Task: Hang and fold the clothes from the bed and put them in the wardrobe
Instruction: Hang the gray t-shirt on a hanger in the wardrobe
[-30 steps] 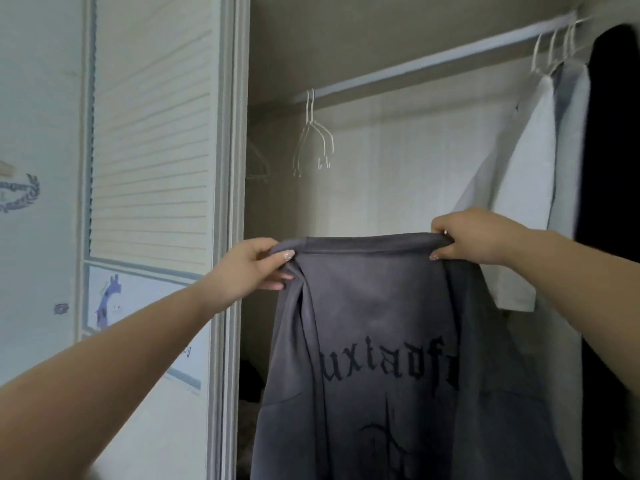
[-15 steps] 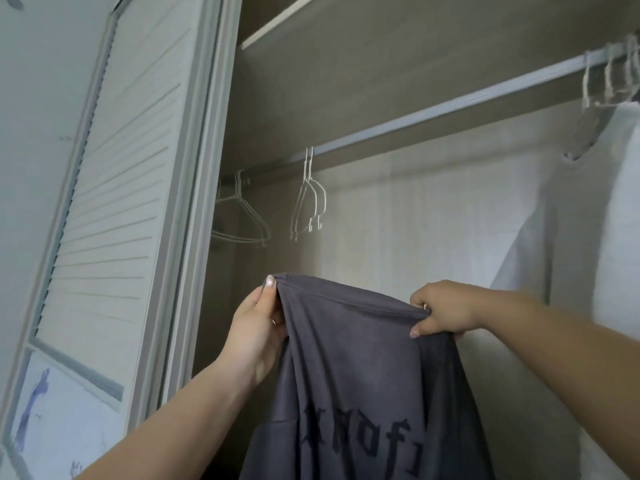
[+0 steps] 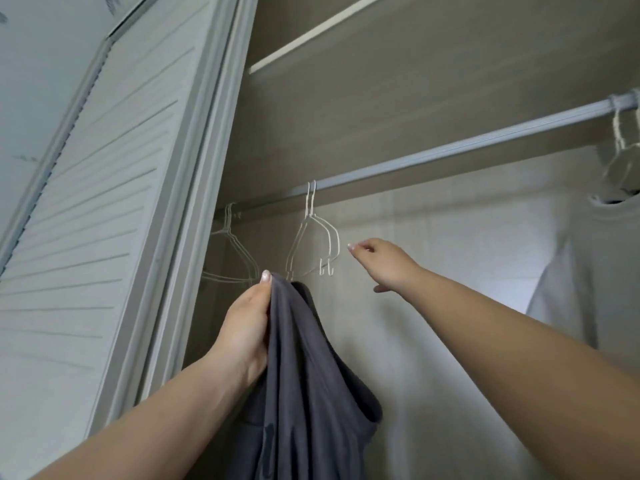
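A dark grey garment (image 3: 308,386) hangs bunched from my left hand (image 3: 247,327), which grips its upper edge in front of the open wardrobe. My right hand (image 3: 382,263) is off the cloth and stretched toward two empty white wire hangers (image 3: 313,240) on the rail (image 3: 450,152). Its fingertips are just to the right of the hangers and hold nothing. More empty wire hangers (image 3: 232,251) hang further left on the same rail.
A louvred sliding door (image 3: 104,220) stands at the left. A white garment (image 3: 595,271) hangs on a hanger at the right end of the rail. A shelf (image 3: 346,26) runs above the rail.
My right hand has let go of the grey garment and moved up toward the wire hangers. The garment now droops from my left hand alone. The view has tilted upward.
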`<state>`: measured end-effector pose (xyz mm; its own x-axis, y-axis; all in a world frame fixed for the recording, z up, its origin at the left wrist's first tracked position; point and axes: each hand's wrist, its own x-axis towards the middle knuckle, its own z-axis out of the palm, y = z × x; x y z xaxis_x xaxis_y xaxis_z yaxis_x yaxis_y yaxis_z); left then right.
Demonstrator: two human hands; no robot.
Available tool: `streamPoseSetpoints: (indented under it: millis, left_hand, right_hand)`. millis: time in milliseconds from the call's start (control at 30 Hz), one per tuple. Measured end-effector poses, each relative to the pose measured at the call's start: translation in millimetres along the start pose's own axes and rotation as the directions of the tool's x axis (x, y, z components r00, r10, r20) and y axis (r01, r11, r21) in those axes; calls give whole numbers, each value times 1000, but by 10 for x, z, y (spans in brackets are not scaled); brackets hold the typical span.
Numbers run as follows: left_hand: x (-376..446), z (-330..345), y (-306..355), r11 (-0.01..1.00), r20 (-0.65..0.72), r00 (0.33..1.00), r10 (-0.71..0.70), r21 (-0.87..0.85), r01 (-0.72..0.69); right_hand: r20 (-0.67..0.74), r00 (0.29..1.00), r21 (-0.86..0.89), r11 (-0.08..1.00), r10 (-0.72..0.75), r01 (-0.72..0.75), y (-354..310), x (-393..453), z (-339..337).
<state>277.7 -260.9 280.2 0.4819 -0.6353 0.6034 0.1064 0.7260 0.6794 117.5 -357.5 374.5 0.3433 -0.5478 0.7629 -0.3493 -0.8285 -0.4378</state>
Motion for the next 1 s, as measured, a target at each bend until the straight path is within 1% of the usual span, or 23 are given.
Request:
streamPoseSetpoints:
  millis: [133,233,400,467,567,667,767,867,1000]
  left_hand:
    - [108,-81,10,1000,25,1000,-7,11,7]
    - [162,-174,42,999,51,999,-9,41,7]
    - [189,-257,38,996,104,995,11,86,-20]
    - [174,-226,36,995,121,992,18,91,-29]
    - [172,-212,49,996,143,989,32,75,-44]
    - [169,-232,28,996,161,986,34,81,-48]
    - [148,-257,-9,996,166,986,34,77,-48]
    - [134,-279,-39,996,176,984,34,77,-48]
    - [113,-311,-63,996,188,982,14,80,-29]
  right_hand:
    - [-3,991,198,972,132,-129,-176,244,290]
    - [8,979,295,935,205,-198,-200,439,416]
    - [25,972,488,845,234,-216,-213,660,563]
    - [-13,964,546,809,266,-216,-198,720,614]
    - [-157,946,521,838,282,-163,-150,854,690]
    - [-306,900,517,848,310,-116,-117,938,730]
    - [-418,851,521,851,319,-63,-108,919,696]
    - [-527,807,419,908,266,-25,-94,855,576]
    - [-631,753,278,960,186,-5,1,706,396]
